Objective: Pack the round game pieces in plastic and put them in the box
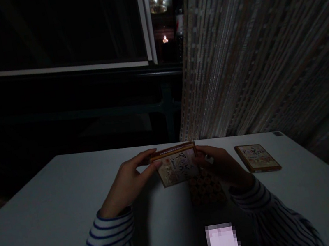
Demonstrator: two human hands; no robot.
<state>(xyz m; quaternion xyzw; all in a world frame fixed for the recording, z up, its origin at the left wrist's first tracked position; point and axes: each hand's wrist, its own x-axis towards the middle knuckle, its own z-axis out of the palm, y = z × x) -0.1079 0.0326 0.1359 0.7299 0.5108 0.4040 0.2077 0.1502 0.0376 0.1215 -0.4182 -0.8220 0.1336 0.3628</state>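
A flat printed box (pixel 178 168) with dark brush-style characters is held up above the white table, tilted so its top edge faces away. My left hand (pixel 132 176) grips its left end between thumb and fingers. At the opposite end, my right hand (pixel 221 164) closes on the box's right edge; a ring shows on one finger. Below and behind the box sits a block of small round brown pieces in rows (pixel 207 191), partly hidden by the box and my right hand. What these pieces are is too dark to tell.
A second, similar flat box (pixel 257 157) lies on the white table (pixel 98 179) to the right. A string curtain (pixel 233 45) hangs along the far right edge. A bottle (pixel 179 25) stands behind it near a window frame (pixel 145 22). A blurred-out pale patch (pixel 224 244) is at the bottom.
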